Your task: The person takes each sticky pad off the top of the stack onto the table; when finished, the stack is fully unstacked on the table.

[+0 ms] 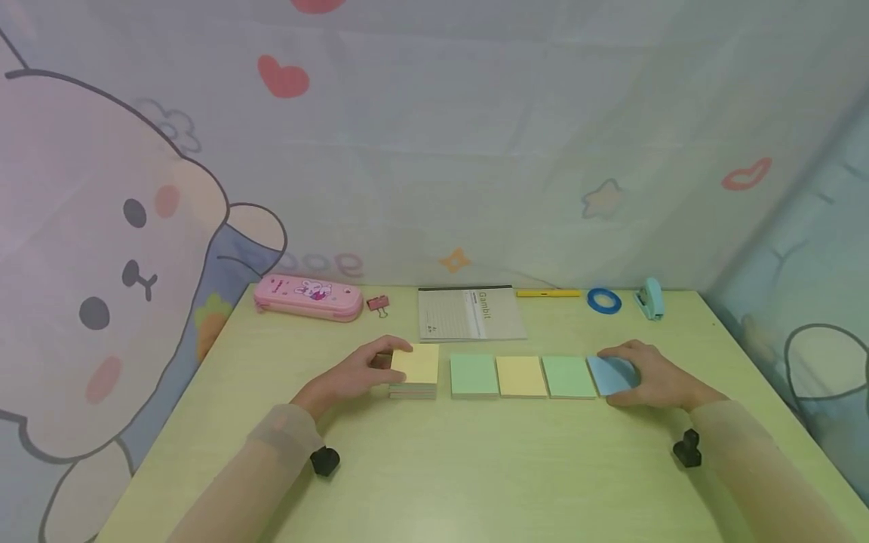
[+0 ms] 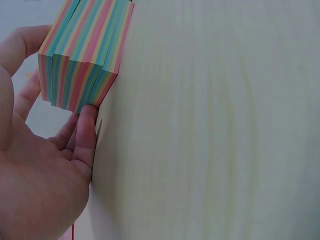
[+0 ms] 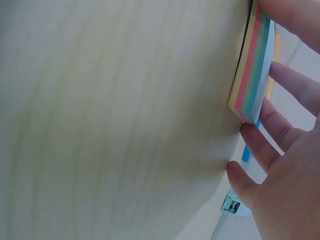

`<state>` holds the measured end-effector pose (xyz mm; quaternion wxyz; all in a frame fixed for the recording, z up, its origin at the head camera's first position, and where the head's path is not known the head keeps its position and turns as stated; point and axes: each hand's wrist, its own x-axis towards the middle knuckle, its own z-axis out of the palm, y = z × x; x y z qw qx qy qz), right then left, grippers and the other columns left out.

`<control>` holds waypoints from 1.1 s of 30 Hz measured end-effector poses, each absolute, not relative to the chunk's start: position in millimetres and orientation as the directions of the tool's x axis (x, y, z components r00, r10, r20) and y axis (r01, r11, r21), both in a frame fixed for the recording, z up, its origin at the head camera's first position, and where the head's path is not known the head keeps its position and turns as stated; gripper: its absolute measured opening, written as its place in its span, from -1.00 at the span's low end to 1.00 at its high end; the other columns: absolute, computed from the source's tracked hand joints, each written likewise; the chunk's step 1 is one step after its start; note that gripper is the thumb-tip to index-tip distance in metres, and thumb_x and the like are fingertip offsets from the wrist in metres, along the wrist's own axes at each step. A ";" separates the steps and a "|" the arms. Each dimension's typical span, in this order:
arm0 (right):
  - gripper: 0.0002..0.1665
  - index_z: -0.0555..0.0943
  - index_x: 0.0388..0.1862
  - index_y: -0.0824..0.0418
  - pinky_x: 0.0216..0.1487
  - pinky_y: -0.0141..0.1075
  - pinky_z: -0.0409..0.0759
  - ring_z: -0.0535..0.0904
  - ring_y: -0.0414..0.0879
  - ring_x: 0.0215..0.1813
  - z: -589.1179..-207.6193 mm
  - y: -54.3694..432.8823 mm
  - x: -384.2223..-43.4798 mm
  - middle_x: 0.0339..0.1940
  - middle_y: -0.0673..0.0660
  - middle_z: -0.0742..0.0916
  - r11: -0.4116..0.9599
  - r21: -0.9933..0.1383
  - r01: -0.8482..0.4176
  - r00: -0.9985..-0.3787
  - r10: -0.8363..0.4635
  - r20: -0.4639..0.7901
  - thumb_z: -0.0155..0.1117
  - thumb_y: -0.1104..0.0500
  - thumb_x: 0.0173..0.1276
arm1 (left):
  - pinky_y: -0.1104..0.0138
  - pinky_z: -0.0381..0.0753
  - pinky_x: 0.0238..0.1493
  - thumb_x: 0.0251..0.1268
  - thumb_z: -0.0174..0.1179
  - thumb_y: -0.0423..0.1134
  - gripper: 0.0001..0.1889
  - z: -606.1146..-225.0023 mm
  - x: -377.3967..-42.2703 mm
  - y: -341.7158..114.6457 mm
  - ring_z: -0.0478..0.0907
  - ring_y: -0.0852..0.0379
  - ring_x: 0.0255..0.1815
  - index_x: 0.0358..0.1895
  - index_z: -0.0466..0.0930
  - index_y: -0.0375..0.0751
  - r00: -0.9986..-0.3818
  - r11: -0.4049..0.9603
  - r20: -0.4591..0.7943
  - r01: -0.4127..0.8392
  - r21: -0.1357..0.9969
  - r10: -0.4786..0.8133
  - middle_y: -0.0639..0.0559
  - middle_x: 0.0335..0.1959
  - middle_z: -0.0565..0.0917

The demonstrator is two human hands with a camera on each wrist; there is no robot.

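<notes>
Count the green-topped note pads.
2: a green pad right of the tall stack, another green pad left of the blue pad. The stack may hide others.

Dim light leaves soft shadows and faint glare on the table (image 1: 475,467).

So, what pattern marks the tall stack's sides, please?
The stack has multicoloured stripes, clearest in the left wrist view.
</notes>
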<state>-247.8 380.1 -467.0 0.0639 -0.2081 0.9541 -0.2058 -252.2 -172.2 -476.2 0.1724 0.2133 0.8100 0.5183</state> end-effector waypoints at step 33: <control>-0.03 0.38 0.57 0.24 0.36 0.40 0.30 0.26 0.33 0.54 -448.4 343.3 -252.8 0.52 0.29 0.46 0.736 -0.485 -0.473 -0.863 -0.499 0.084 0.48 -0.21 0.37 | 0.13 0.42 0.08 0.48 0.34 -0.16 -0.49 -471.7 -249.1 -171.9 0.41 -0.03 0.00 0.42 0.47 0.00 -0.848 0.355 -0.084 0.127 0.926 0.523 -0.07 0.29 0.48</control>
